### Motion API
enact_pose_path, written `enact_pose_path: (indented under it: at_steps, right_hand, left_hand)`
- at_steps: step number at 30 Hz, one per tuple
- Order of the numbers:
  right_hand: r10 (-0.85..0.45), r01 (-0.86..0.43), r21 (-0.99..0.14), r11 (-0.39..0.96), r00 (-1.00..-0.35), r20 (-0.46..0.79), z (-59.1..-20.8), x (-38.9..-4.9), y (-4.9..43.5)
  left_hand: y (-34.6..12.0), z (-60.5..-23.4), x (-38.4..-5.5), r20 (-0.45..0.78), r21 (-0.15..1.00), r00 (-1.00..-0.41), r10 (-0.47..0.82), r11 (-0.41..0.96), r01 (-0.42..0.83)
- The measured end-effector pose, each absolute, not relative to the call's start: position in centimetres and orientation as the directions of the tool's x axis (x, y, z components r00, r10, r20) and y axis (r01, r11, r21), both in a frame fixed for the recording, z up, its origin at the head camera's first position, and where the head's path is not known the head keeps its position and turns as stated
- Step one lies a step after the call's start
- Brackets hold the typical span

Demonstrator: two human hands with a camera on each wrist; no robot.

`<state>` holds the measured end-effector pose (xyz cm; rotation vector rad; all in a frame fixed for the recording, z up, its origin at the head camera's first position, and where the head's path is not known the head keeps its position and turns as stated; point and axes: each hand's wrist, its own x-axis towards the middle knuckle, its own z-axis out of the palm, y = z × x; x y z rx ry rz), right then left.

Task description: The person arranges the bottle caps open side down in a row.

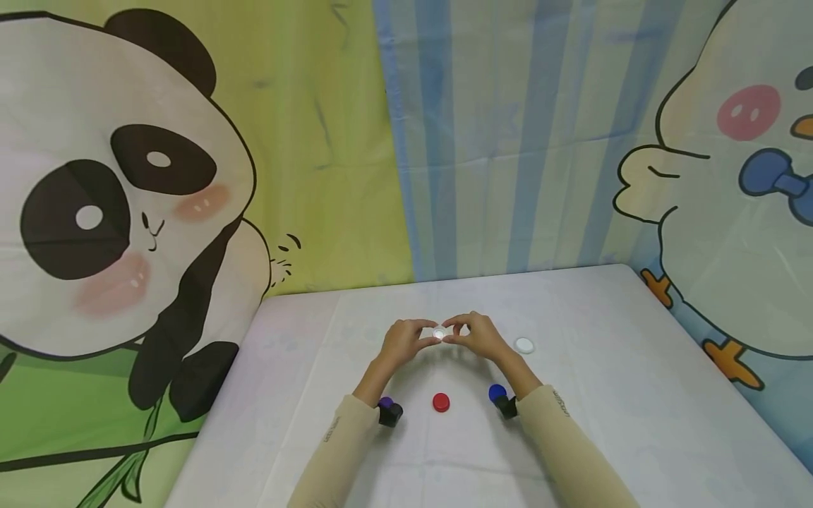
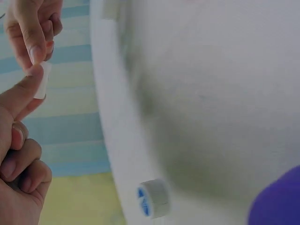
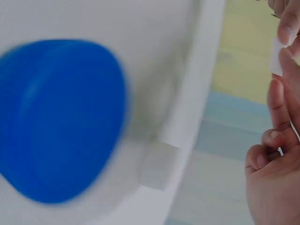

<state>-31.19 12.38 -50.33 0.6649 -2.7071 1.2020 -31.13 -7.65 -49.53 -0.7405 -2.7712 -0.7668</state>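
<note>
A wide printed backdrop (image 1: 495,141) is hanging behind everything, and it is showing a panda (image 1: 140,240) on the left and a white bird (image 1: 730,233) on the right. Before it, the white surface (image 1: 622,395) is stretching. Two beige sleeves (image 1: 571,444) are reaching forward over this surface. The left hand (image 1: 403,339) and the right hand (image 1: 478,334) are coming close together, well above the cloth. At the wrists, black devices (image 1: 390,415) are showing. To the right of the right hand, a white disc (image 1: 524,345) is lying; in the left wrist view, a white roll (image 2: 152,199) with blue marking is resting on the surface. Nearer to the person, a blue cap (image 1: 497,392), a red cap (image 1: 441,402) and a purple cap (image 1: 385,401) are making a row, the red in the middle. Smallest, a white round piece (image 1: 438,334) is sitting between the hands; each grip is pinching it with thumb and finger.
</note>
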Motion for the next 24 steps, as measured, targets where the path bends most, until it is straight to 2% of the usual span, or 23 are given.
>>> enact_pose_path:
  at_steps: [4,10,18,24]
  right_hand:
    - [-0.333,-0.528,-0.663,0.531,-0.849,0.41,-48.5,-29.6,12.8]
    - [-0.269,-0.686,-0.581,0.437,-0.717,0.643,-45.9,-26.9,12.9]
    - [-0.236,-0.773,-0.51,0.376,-0.613,0.754,-43.0,-22.2,12.3]
    - [-0.207,-0.838,-0.442,0.32,-0.517,0.831,-40.8,-18.2,11.9]
  left_hand:
    - [-8.1,-47.5,-29.9,0.381,0.5,-0.82,0.428,0.651,0.572]
    - [-8.3,-44.1,-26.8,0.535,0.528,-0.737,0.414,0.517,0.674]
    - [-8.4,-42.0,-22.4,0.664,0.487,-0.633,0.399,0.412,0.77]
    - [-7.9,-41.9,-19.7,0.719,0.478,-0.593,0.362,0.363,0.8]
